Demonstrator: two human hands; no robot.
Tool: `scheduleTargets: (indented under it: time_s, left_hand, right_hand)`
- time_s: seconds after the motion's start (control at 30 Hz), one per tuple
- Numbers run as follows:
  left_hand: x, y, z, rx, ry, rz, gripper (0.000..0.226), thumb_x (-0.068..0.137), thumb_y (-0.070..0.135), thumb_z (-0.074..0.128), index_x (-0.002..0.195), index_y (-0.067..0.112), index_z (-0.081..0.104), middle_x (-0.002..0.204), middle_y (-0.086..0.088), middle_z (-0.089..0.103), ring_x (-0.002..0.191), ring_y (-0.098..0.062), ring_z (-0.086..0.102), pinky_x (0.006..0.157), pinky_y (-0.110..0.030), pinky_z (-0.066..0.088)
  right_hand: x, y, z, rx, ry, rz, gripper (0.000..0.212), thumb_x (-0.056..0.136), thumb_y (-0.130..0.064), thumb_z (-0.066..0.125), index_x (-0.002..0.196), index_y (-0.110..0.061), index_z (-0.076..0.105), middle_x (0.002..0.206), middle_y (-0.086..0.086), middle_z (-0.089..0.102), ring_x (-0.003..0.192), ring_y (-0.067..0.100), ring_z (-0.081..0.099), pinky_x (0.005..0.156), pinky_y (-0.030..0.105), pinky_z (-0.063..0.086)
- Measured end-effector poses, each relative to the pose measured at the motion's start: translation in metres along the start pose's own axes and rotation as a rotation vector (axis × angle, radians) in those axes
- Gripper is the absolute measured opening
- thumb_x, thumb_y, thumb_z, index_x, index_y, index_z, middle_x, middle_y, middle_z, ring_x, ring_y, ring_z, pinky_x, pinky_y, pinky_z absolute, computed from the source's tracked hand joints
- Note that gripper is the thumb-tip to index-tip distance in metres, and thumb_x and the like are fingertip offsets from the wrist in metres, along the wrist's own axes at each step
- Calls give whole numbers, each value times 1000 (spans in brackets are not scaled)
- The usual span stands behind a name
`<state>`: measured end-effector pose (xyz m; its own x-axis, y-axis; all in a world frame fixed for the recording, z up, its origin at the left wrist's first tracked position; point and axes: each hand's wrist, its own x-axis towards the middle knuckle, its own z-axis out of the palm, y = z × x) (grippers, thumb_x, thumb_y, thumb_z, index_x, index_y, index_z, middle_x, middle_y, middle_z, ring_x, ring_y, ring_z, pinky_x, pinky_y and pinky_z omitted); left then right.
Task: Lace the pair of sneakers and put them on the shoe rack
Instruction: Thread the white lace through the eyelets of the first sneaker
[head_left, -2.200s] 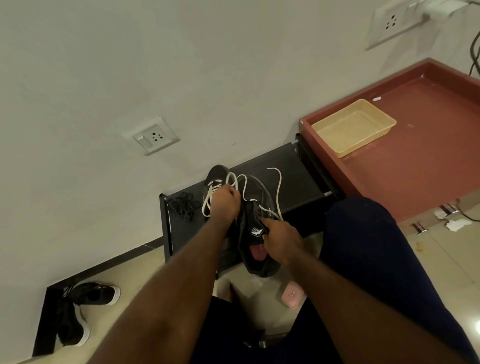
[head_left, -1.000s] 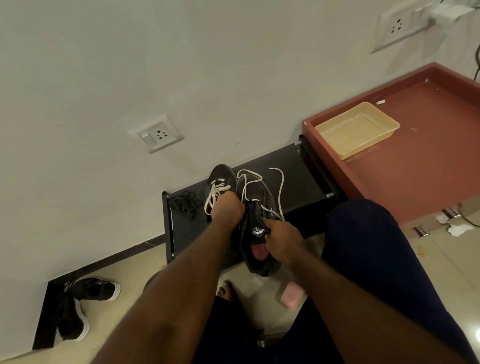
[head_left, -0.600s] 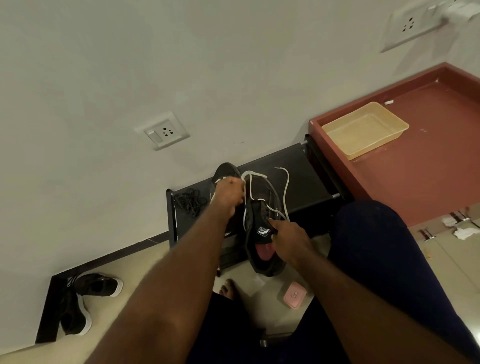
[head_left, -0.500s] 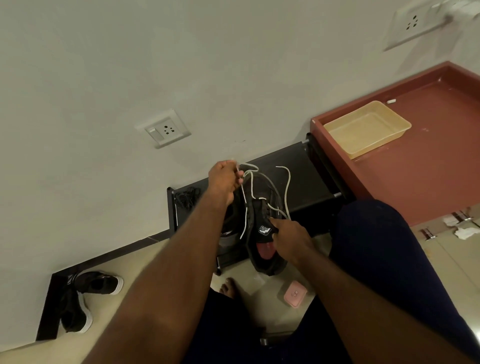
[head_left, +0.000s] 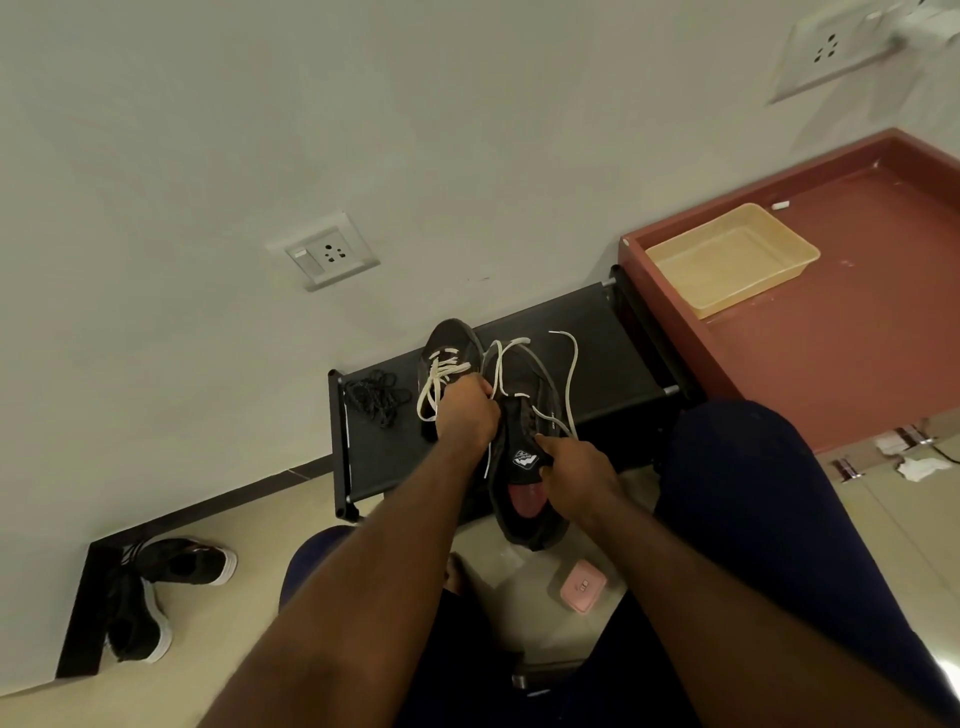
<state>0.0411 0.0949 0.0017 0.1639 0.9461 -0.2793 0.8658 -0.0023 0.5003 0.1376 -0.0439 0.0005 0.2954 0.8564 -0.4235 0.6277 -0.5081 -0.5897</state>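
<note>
Two dark sneakers with white laces lie on the black shoe rack (head_left: 613, 353) by the wall. The left sneaker (head_left: 448, 343) is laced and rests on the rack top. The right sneaker (head_left: 524, 499) hangs over the rack's front edge, its white lace (head_left: 571, 374) loose across the rack. My left hand (head_left: 465, 410) is curled around the lace between the two shoes. My right hand (head_left: 579, 478) grips the right sneaker at its tongue, forefinger stretched toward the eyelets.
A tangle of black lace (head_left: 376, 397) lies on the rack's left end. A red-brown table (head_left: 857, 332) with a beige tray (head_left: 732, 257) stands at right. Another dark pair of shoes (head_left: 156, 592) sits on the floor at left. A pink case (head_left: 583, 588) lies on the floor near my foot.
My left hand had lifted the lace up above the shoes half a second ago; it has come back down between the sneakers. My right hand stays on the right sneaker.
</note>
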Motion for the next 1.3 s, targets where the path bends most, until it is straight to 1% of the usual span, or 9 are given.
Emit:
scheduleTargets:
  time_s: [0.23, 0.37, 0.43, 0.6, 0.77, 0.83, 0.97, 1.17, 1.3]
  left_hand:
    - [-5, 11, -1, 67, 77, 39, 25, 84, 7, 59, 107, 15, 58, 97, -7, 65, 92, -27, 61, 80, -38, 50]
    - [2, 15, -11, -238, 181, -83, 19, 79, 3, 62, 94, 14, 59, 85, 3, 59, 82, -20, 57, 68, -27, 38]
    - [8, 23, -26, -415, 250, -129, 17, 78, 4, 64, 89, 16, 61, 77, 4, 60, 78, -21, 60, 65, -28, 46]
    - [26, 50, -75, -628, 356, 1, 17, 83, 1, 58, 96, 13, 58, 79, -3, 61, 51, -10, 58, 52, -26, 51]
    - [22, 38, -87, -391, 295, 59, 42, 82, 26, 61, 123, 20, 53, 121, -5, 54, 98, -28, 66, 86, -48, 57]
    - [-8, 24, -64, -395, 175, 71, 30, 84, 27, 63, 113, 20, 59, 108, -3, 63, 95, -25, 66, 87, -49, 57]
    - [-77, -12, -7, -354, 37, 5, 25, 90, 18, 67, 114, 13, 62, 100, 2, 64, 92, -18, 64, 82, -25, 48]
    - [-113, -52, 33, -127, -14, -77, 33, 94, 24, 61, 122, 7, 59, 114, -15, 68, 107, -34, 63, 87, -38, 51]
    - [-103, -61, 28, 2, -19, -14, 27, 100, 23, 48, 118, 7, 60, 112, -20, 67, 105, -39, 61, 87, -42, 50]
  right_hand:
    - [0, 1, 0, -2, -5, 4, 54, 94, -17, 50, 147, -30, 47, 138, 7, 59, 126, 30, 56, 101, 35, 47]
    - [0, 1, 0, 9, 10, -7, 52, 94, -16, 49, 143, -30, 51, 134, 7, 62, 123, 31, 57, 99, 36, 48]
    - [0, 1, 1, -1, 16, -20, 50, 94, -15, 49, 142, -28, 53, 133, 7, 63, 123, 31, 57, 99, 35, 47]
    - [2, 1, 3, -27, 14, -36, 46, 92, -14, 52, 137, -26, 56, 129, 7, 64, 121, 30, 58, 98, 33, 46]
    - [2, 1, 3, -29, 17, -38, 46, 93, -15, 52, 138, -25, 56, 130, 7, 64, 121, 30, 58, 99, 33, 46]
    - [2, 0, 3, -17, 36, -38, 46, 92, -15, 51, 135, -27, 58, 127, 7, 65, 119, 31, 59, 97, 34, 48]
    - [1, 1, 3, 49, 56, -13, 46, 91, -18, 53, 133, -32, 60, 122, 7, 67, 114, 33, 62, 93, 35, 51]
    - [-3, 4, 3, 140, 103, 26, 43, 95, -14, 51, 132, -32, 63, 119, 4, 69, 111, 26, 63, 95, 33, 51]
    - [-4, 4, 9, 113, 52, -40, 30, 92, -34, 59, 120, -31, 69, 108, -2, 72, 103, 22, 66, 87, 32, 54]
